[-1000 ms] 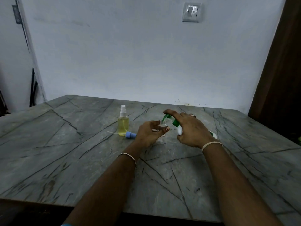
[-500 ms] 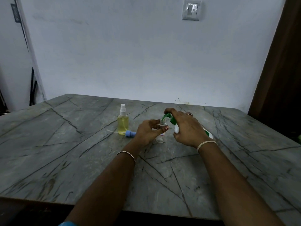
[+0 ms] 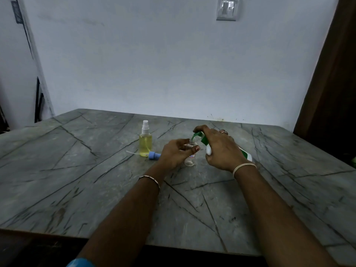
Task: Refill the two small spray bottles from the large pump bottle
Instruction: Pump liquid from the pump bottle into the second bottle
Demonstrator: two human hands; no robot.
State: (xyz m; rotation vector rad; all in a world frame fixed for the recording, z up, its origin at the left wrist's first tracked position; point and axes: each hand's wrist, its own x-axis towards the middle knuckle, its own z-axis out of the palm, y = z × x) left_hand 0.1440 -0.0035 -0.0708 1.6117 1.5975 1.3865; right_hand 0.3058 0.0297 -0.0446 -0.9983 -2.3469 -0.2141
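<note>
A small clear spray bottle without its cap stands on the grey stone table. My left hand grips it around the body. My right hand holds the large white pump bottle, tilted toward the left, and its forefinger lies on the green pump head, whose spout sits right over the small bottle's open neck. A second small spray bottle, filled with yellow liquid and capped with a white sprayer, stands to the left. A blue spray cap with its dip tube lies beside it.
The table runs back to a white wall with a light switch. A dark wooden door frame stands at the right. The table's near edge lies close to my body.
My right hand has tipped the pump bottle closer over the small bottle, bringing the green spout onto its neck. My left hand has stayed on the small bottle.
</note>
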